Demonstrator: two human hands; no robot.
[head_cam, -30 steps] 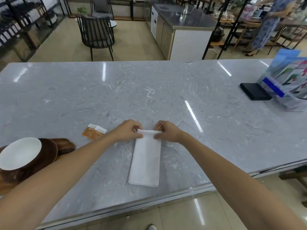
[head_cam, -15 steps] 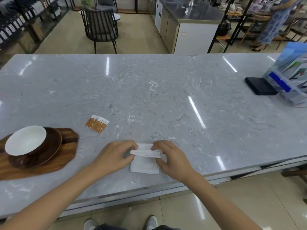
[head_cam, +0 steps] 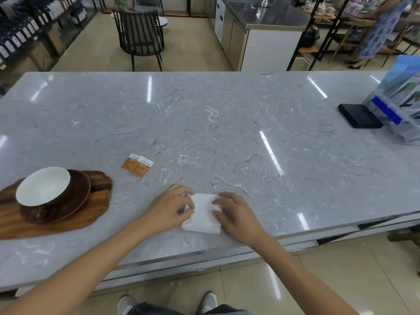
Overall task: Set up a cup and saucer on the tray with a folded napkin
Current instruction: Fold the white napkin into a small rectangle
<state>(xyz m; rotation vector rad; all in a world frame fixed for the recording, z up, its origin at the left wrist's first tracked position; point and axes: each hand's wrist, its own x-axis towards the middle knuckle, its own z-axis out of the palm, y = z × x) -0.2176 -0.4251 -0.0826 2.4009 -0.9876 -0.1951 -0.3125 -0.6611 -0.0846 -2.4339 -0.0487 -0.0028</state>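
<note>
A white napkin [head_cam: 203, 212], folded into a small thick square, lies on the grey marble counter [head_cam: 227, 133] near its front edge. My left hand [head_cam: 169, 206] holds the napkin's left edge with curled fingers and thumb. The fingers of my right hand [head_cam: 236, 214] rest flat on its right side. To the left, a cup [head_cam: 43, 186], white inside and brown outside, sits on a brown saucer [head_cam: 79, 194]. The saucer stands on a wooden tray [head_cam: 95, 208] at the counter's left end.
Two orange-brown sachets [head_cam: 137, 165] lie between the tray and the napkin. At the far right are a black box [head_cam: 360, 115] and a clear brochure holder [head_cam: 400, 105]. The counter's front edge [head_cam: 227, 248] runs just below the napkin.
The long napkin strip has been folded toward me into a small square. Both hands came back to the front edge with it and now rest on its sides.
</note>
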